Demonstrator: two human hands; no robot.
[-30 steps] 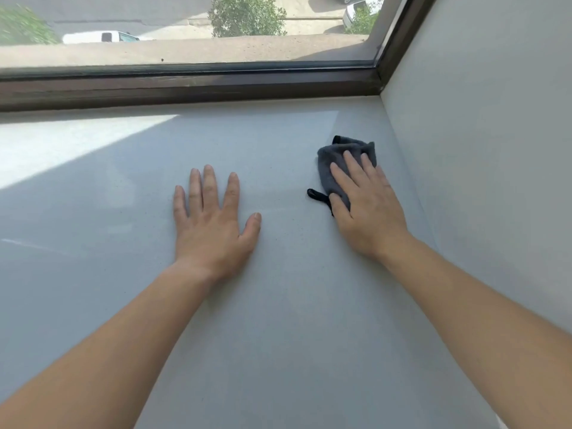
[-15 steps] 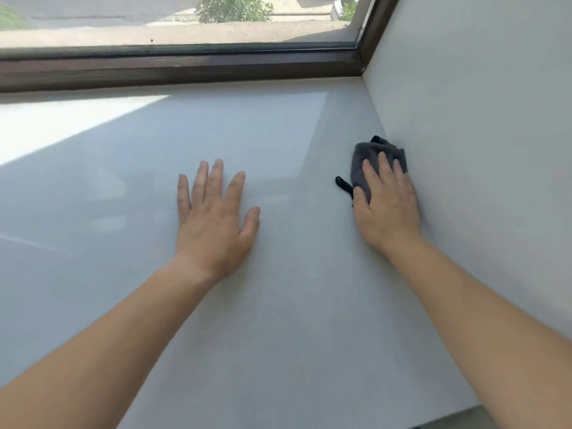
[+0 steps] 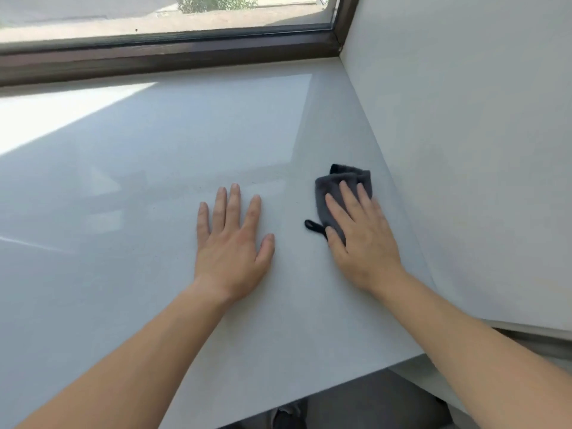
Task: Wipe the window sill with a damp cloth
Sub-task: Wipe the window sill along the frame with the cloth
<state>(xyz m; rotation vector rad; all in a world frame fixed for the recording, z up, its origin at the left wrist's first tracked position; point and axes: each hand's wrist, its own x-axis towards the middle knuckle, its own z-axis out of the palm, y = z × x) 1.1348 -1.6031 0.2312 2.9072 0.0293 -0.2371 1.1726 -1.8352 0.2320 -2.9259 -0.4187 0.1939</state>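
Bright daylight enters through the window (image 3: 167, 17), casting a sunlit patch on the sill (image 3: 62, 119); edges bend slightly.

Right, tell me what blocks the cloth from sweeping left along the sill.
The left hand lies flat on the window sill just left of the cloth, which the right hand presses down. Nothing else visible does.
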